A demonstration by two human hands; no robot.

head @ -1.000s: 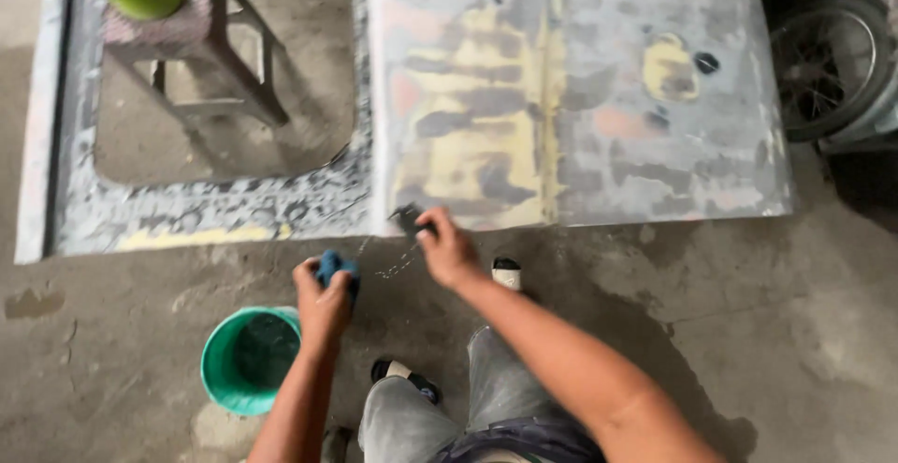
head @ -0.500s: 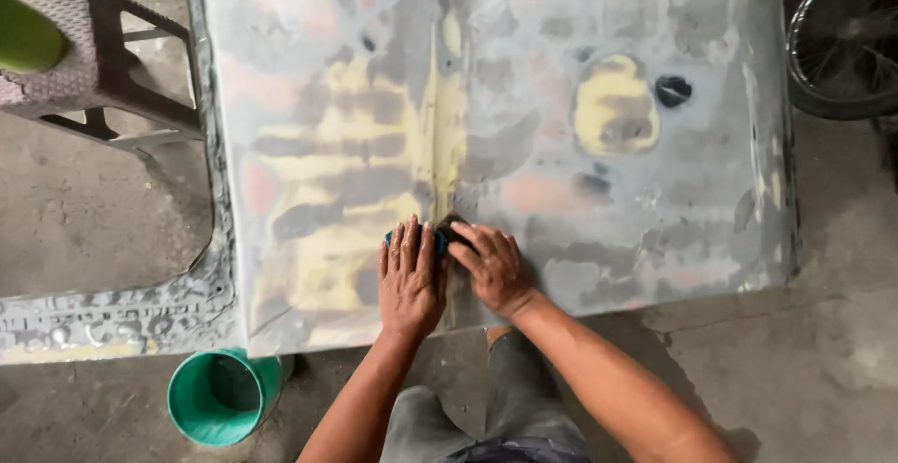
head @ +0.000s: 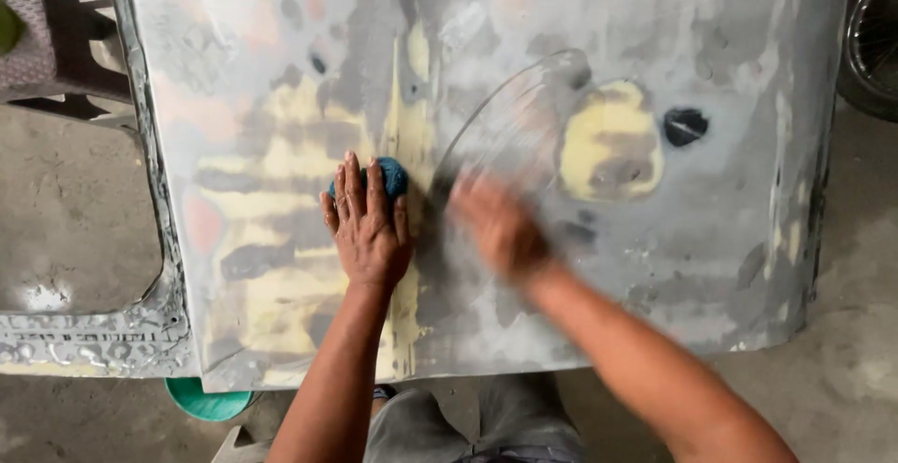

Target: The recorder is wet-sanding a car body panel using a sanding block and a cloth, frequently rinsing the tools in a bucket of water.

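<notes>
The left hand [head: 369, 229] presses a blue sponge pad [head: 391, 176] flat-fingered on the grey, yellow-filler-patched metal car panel [head: 281, 70]; the blurred right hand's [head: 496, 229] fingers are unreadable. Much filler remains uneven.

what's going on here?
A person is working on a grey car panel patched with yellow filler. The left hand lies flat on the panel, pressing a blue pad under its fingers. The right hand is over the panel beside it, blurred with motion, so what it holds cannot be told. The surface around it looks wet and smeared. A green bucket shows under the panel's near edge, and a stool stands at top left.
</notes>
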